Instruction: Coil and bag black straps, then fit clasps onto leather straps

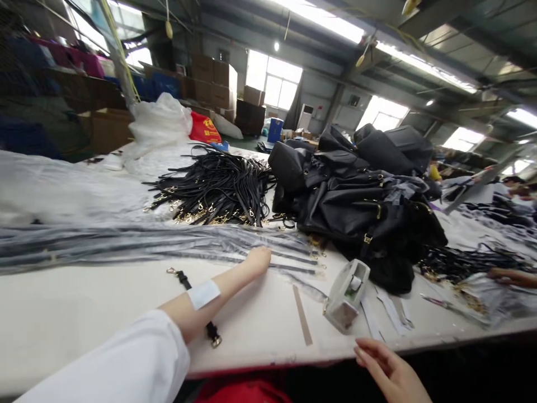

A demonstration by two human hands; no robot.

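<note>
My left hand rests on long dark straps in clear plastic sleeves, its fingers hidden behind the back of the hand. A pale rectangular patch lies across my left forearm. Beneath that forearm a short black strap with a gold clasp and buckle lies on the white table, its middle covered. My right hand hovers at the table's front edge, empty, fingers loosely bent and apart. Nearest to it stands a grey-white tape dispenser. A thin brown strip lies left of the dispenser.
Black straps with gold clasps lie heaped at the back, beside a large pile of black bags. White strips and scissors lie to the right. Another person's hand is at the far right. White plastic sheeting covers the left.
</note>
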